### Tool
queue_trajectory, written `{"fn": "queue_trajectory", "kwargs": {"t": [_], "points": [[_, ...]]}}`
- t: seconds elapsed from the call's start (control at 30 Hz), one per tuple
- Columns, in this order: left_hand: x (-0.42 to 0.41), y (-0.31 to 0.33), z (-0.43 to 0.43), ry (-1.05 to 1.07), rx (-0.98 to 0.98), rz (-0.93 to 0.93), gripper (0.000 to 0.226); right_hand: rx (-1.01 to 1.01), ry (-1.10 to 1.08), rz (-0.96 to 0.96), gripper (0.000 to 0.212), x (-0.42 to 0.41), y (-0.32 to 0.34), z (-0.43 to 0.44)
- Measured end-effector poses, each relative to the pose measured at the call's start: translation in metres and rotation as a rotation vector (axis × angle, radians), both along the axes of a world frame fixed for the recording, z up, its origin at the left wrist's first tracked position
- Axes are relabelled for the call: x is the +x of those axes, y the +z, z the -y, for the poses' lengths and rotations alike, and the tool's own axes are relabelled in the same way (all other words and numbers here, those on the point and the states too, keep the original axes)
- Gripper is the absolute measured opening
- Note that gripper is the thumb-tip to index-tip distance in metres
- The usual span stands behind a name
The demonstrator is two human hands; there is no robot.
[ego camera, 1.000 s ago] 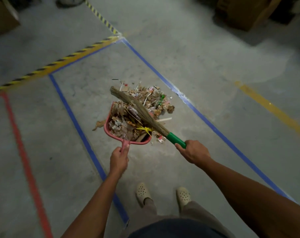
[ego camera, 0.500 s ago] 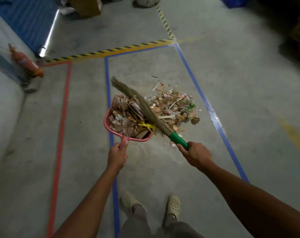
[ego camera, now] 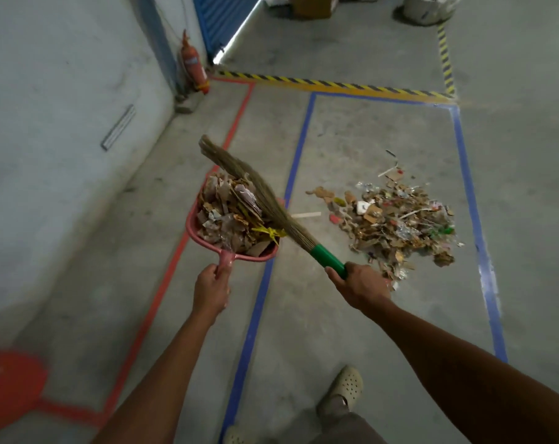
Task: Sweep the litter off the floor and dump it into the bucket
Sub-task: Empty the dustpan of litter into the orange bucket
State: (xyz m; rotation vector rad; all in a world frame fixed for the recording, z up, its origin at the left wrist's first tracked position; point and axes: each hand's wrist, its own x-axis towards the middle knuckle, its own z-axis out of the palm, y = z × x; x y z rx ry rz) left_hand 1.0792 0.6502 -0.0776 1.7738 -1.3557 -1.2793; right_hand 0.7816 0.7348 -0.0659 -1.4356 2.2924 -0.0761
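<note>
Lifted clear of the pile (ego camera: pixel 396 225), the loaded dustpan (ego camera: pixel 201 233) now hangs over the red tape line (ego camera: pixel 163 283), left of where it was. Its long axis runs from the handle near the person to the mouth pointing away, and paper and cardboard scraps fill it. Left hand (ego camera: pixel 210 291) is wrapped tight round the pan handle. Right hand (ego camera: pixel 360 285) clenches the broom (ego camera: pixel 265 200) by its green grip, bristles pressed across the load, tip pointing up-left. An orange bucket (ego camera: pixel 11 389) shows at lower left.
</note>
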Motion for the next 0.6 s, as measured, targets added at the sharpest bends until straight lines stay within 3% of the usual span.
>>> {"fn": "queue_trajectory", "kwargs": {"t": [0.27, 0.43, 0.6], "points": [[0.225, 0.003, -0.018, 0.224, -0.049, 0.015, 0.045, 0.007, 0.234, 0.016, 0.05, 0.21, 0.005, 0.049], [0.357, 0.0, -0.042, 0.406, -0.084, 0.084, 0.053, -0.009, 0.418, 0.024, 0.057, 0.341, 0.006, 0.081], [0.459, -0.008, -0.073, 0.623, -0.065, 0.027, 0.039, -0.02, 0.608, 0.019, 0.055, 0.455, 0.008, 0.108]]}}
